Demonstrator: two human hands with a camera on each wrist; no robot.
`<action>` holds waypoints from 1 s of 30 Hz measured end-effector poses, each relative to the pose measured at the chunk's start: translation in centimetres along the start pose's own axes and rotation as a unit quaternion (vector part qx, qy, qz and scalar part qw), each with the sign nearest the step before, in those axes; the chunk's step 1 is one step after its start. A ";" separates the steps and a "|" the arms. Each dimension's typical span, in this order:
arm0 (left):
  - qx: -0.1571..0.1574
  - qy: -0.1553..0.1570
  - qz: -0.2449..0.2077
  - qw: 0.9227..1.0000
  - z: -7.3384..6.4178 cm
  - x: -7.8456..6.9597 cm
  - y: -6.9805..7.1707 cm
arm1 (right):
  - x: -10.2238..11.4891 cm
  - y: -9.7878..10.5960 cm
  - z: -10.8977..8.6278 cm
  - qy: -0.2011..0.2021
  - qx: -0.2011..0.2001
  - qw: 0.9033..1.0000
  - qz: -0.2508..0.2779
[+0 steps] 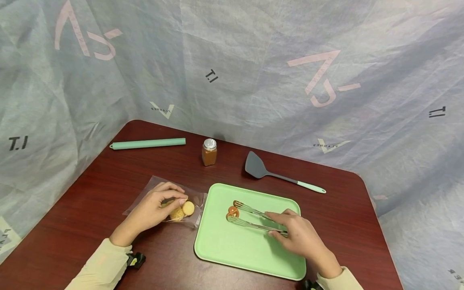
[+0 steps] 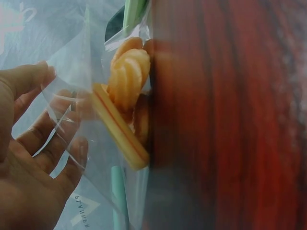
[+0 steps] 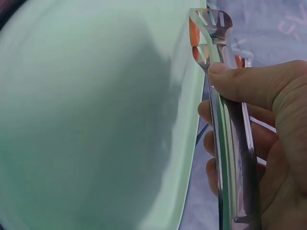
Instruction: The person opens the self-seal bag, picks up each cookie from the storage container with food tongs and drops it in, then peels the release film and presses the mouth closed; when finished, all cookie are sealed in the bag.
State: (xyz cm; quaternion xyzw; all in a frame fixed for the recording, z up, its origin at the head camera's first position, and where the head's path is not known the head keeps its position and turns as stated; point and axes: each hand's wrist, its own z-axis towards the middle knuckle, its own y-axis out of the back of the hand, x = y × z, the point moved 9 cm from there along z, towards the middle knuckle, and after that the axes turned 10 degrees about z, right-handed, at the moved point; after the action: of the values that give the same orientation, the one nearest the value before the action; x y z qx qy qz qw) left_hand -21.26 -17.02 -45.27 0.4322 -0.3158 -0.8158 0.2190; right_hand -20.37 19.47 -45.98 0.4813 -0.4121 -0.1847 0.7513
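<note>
While left grip [image 1: 154,206] narrow on bag [image 1: 197,203], right grip [image 1: 297,231] round tongs [image 1: 253,225].

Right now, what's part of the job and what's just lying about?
Job, apparently:
silver metal tongs, in right hand
brown twisted pretzel at their tips
pale green rectangular tray
clear plastic bag of yellow biscuits, in left hand

Lying about:
mint green cylindrical rod
silver-lidded brown-filled square jar
mint-handled grey spatula
</note>
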 end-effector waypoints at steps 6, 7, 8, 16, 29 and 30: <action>0.001 0.003 0.002 1.000 0.0 -0.1 0.1 | 0.4 0.2 0.1 0.016 -0.011 1.000 -0.008; 0.001 0.003 0.002 1.000 0.0 -0.1 0.1 | 0.4 0.3 0.1 0.018 -0.012 1.000 -0.007; 0.000 0.003 0.003 1.000 0.0 -0.1 0.1 | 0.4 0.3 0.1 0.019 -0.013 1.000 -0.005; -0.004 0.000 0.003 1.000 -0.1 0.0 0.2 | 0.6 0.5 0.1 0.023 -0.016 1.000 0.009; -0.005 -0.001 0.001 1.000 0.0 0.2 0.2 | 1.9 -0.1 1.6 0.037 -0.005 0.999 0.040; -0.005 -0.002 0.001 1.000 0.0 0.2 0.2 | 2.1 -0.2 1.8 0.039 -0.003 0.998 0.042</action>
State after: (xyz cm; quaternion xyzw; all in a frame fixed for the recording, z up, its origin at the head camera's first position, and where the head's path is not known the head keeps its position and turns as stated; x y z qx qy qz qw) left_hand -21.32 -17.28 -45.27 0.4293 -0.3127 -0.8178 0.2216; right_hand -20.55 16.95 -44.85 0.4676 -0.4020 -0.1351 0.7756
